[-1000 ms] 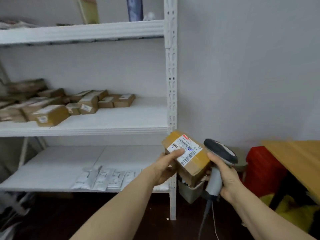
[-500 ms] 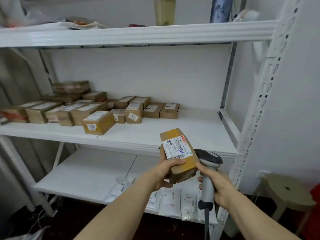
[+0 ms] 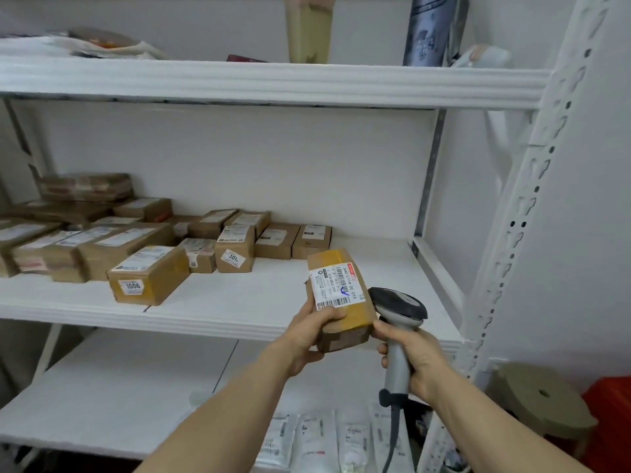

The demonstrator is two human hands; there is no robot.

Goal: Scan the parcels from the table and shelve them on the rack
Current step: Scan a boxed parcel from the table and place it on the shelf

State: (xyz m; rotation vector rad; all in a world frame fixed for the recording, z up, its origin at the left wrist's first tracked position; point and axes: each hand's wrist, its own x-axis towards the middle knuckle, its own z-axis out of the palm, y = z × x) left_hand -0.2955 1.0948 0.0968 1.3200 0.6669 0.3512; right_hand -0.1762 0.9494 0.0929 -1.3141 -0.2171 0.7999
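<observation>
Before the rack (image 3: pixel 273 83), left hand (image 3: pixel 309 331) grips a barcoded parcel (image 3: pixel 336 285), right hand (image 3: pixel 415 356) the scanner (image 3: pixel 397 302), near box (image 3: pixel 148 274) "1006".

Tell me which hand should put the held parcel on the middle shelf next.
Left, most likely: the left hand grips the parcel in front of a bare part of the middle shelf, while the right hand is full, gripping the scanner.

Left grip (image 3: pixel 309 331) curled, thumb on top — right grip (image 3: pixel 415 361) fisted upright, both close together

The parcel (image 3: pixel 338 295) has risen over the middle shelf (image 3: pixel 256 295).
</observation>
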